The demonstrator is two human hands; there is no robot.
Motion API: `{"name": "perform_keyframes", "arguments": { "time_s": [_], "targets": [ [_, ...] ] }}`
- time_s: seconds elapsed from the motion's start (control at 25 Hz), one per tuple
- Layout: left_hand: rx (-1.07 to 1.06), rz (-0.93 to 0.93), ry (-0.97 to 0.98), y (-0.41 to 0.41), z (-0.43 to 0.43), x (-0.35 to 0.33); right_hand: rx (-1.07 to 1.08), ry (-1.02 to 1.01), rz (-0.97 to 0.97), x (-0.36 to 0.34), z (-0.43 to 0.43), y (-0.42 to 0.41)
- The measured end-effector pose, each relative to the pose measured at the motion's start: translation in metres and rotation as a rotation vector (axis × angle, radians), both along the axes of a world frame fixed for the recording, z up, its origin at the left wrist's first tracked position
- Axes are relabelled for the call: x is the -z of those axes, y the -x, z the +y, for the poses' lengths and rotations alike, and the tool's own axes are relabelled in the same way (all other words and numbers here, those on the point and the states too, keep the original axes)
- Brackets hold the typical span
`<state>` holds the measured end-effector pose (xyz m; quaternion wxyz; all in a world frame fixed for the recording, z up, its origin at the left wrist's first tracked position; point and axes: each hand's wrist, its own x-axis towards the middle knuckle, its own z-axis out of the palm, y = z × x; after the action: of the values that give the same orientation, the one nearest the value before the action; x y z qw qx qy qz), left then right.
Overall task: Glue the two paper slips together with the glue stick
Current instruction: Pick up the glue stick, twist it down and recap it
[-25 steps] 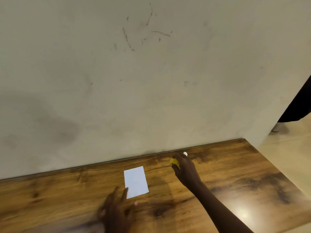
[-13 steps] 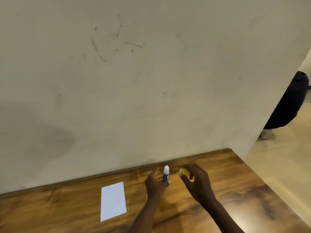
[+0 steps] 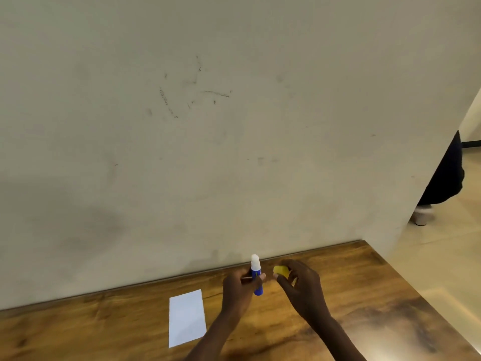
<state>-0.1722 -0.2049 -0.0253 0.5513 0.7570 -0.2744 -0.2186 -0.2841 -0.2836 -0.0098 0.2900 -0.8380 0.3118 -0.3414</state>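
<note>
The left hand hides the middle of the glue stick; both forearms leave the bottom edge.

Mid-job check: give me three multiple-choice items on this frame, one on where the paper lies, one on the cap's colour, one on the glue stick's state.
1. Where does the white paper lie relative to the left hand?
A. To its left on the table
B. Under the right hand
C. Against the wall, standing up

2. What colour is the cap held by the right hand?
A. Red
B. Yellow
C. Black

3. What is the state of the glue stick?
A. Capped, lying on the table
B. Uncapped, held upright in the left hand
C. Uncapped, pressed on the paper

Answers:
1 A, the paper lies flat on the wooden table left of the left hand.
2 B, a yellow piece shows at the right fingers.
3 B, the white tip is bare and points up, the blue body is gripped by the left hand.
</note>
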Motion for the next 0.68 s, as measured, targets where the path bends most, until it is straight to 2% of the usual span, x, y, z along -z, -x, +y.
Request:
{"name": "perform_keyframes", "arguments": {
  "time_s": [0.08,0.24,0.32,0.4,0.48,0.68],
  "targets": [
    [0.010,0.042,0.083,-0.007,0.024,-0.024,0.022,-0.162,-0.154,-0.021,0.012,-0.009],
    [0.040,0.166,0.278,-0.016,0.077,-0.083,-0.132,-0.996,-0.629,-0.072,0.052,-0.028],
    [0.052,0.212,0.367,-0.019,0.099,-0.114,-0.150,-1.280,-0.691,-0.096,0.079,-0.036],
    [0.066,0.210,0.403,-0.022,0.116,-0.140,-0.175,-1.421,-0.626,-0.113,0.106,-0.043],
    [0.074,0.184,0.414,-0.028,0.134,-0.161,-0.261,-1.480,-0.528,-0.126,0.133,-0.049],
    [0.112,0.151,0.428,-0.037,0.169,-0.189,-0.528,-1.460,-0.410,-0.154,0.172,-0.055]
  ]
}}
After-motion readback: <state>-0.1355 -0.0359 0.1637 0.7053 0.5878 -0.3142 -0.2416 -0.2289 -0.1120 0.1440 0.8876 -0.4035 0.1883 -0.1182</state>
